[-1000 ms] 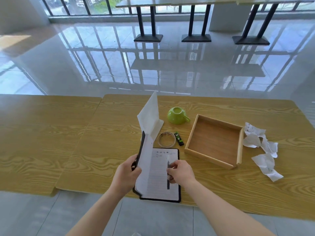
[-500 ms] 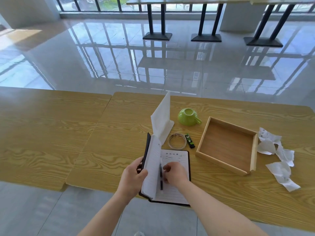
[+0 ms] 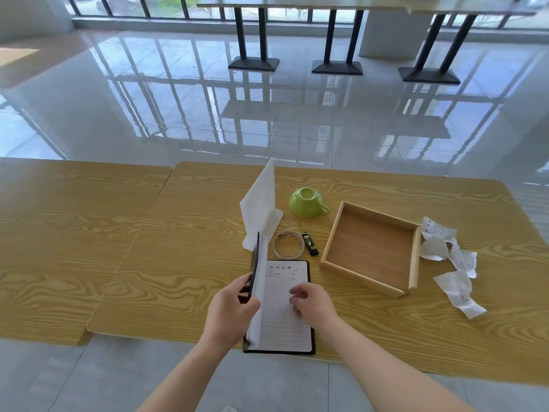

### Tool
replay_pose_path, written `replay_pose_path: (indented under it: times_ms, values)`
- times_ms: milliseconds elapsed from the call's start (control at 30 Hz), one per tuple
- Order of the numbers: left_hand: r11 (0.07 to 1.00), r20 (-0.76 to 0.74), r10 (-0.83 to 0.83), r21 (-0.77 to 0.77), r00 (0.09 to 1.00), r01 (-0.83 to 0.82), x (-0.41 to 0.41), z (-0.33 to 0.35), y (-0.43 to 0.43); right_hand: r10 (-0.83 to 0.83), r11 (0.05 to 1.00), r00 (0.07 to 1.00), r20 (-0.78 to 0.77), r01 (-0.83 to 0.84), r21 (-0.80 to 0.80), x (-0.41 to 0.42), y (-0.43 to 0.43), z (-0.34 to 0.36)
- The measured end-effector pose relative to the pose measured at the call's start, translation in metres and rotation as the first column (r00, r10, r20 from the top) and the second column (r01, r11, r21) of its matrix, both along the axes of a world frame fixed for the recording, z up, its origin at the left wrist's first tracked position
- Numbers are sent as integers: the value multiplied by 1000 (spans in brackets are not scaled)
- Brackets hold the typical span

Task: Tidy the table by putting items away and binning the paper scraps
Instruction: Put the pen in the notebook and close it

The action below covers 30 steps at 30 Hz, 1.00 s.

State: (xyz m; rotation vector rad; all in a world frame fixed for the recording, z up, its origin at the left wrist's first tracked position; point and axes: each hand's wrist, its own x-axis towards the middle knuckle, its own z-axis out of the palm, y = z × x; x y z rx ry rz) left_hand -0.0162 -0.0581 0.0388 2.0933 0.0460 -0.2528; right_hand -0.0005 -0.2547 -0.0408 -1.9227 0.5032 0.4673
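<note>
A black notebook [image 3: 282, 322] lies half open at the table's near edge, with a lined page showing. My left hand [image 3: 231, 310] grips its left cover and a stack of pages, holding them nearly upright. My right hand [image 3: 315, 304] rests on the lined page with fingers loosely curled and nothing visible in them. No pen shows on the page. Crumpled white paper scraps [image 3: 451, 263] lie right of an empty wooden tray [image 3: 371, 248]. A folded white sheet [image 3: 261, 206] stands behind the notebook.
An upturned green cup [image 3: 306, 202], a tape ring [image 3: 277, 248] and a small green-and-black stick [image 3: 309, 243] sit between the notebook and the tray. The wooden table [image 3: 178, 233] joins a second one on the left. Glossy floor and black table legs lie beyond.
The pen that my right hand held on the page is out of sight. My left hand has swung the cover and pages further over toward the right.
</note>
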Motion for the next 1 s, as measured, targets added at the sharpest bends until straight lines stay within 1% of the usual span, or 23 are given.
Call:
replay_pose_path:
  times_ms: [67, 133, 233, 400, 467, 533, 600, 667, 733, 900, 1000]
  values:
    - [997, 51, -19, 80, 999, 15, -2, -2, -13, -26, 999, 1000, -6, 25, -43, -3, -16, -2]
    - [982, 100, -39, 185, 994, 20, -3, -8, -28, -55, 997, 998, -18, 54, -53, -5, -30, -3]
    - [963, 132, -84, 266, 988, 46, -6, -17, -47, -81, 994, 997, -19, 80, -80, -4, -43, -6]
    - [885, 130, -139, 462, 982, 65, -10, -34, -73, -145, 988, 987, -62, 148, 44, -4, -50, -5]
    - [842, 137, -186, 533, 973, 86, -11, -42, -85, -133, 990, 990, -44, 135, 52, -5, -51, -4]
    - [804, 146, -227, 586, 963, 101, -12, -53, -95, -82, 996, 997, 14, 83, -17, -4, -54, -6]
    - [757, 115, -267, 640, 957, 134, -13, -65, -102, -13, 995, 998, 59, 18, -97, -3, -55, -4]
    - [710, 53, -304, 678, 951, 189, -17, -76, -104, 28, 992, 996, 80, -17, -125, -3, -54, -1]
    - [683, 12, -333, 693, 943, 233, -23, -85, -103, 38, 990, 996, 84, -26, -135, -3, -54, 0]
    - [575, -1, -456, 763, 890, 295, -29, -100, -84, 67, 991, 997, 24, -64, -118, -2, -56, -5]
    - [558, -26, -484, 761, 875, 331, -26, -98, -80, 91, 981, 996, 10, -88, -171, 0, -52, -8]
